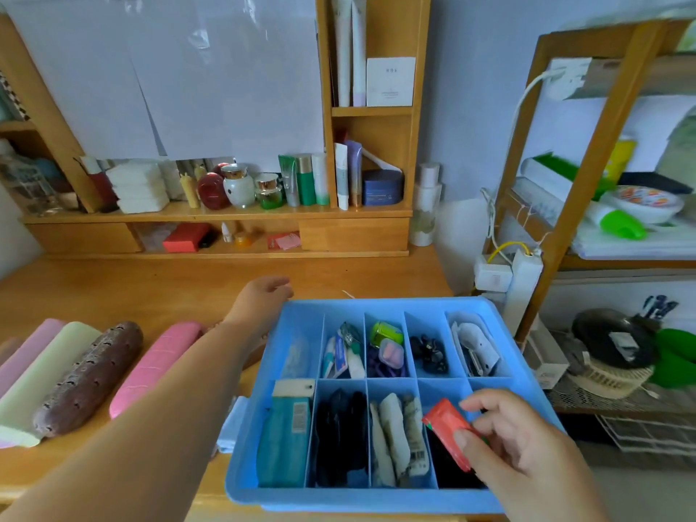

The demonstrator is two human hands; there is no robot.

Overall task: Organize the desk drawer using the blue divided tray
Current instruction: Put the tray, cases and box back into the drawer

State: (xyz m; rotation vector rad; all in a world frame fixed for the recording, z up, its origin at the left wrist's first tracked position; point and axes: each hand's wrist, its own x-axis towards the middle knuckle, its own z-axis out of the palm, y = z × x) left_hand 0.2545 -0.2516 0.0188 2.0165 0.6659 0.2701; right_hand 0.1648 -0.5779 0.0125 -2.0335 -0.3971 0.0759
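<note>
The blue divided tray (391, 306) sits on the wooden desk at the lower middle, its compartments filled with small items: a teal pack, dark bundles, pale packets, tubes, a green case, black clips. My right hand (523, 450) pinches a small red packet (450, 427) between thumb and fingers, above the front row's fourth compartment. My left hand (263, 295) reaches across the desk to the tray's far left corner, fingers relaxed, holding nothing.
Several long cases, pink, pale green and brown (88, 378), lie on the desk to the left. A wooden shelf unit (211, 216) with jars and bottles stands at the back. A power strip (523, 284) and a wooden rack (576, 182) stand at the right.
</note>
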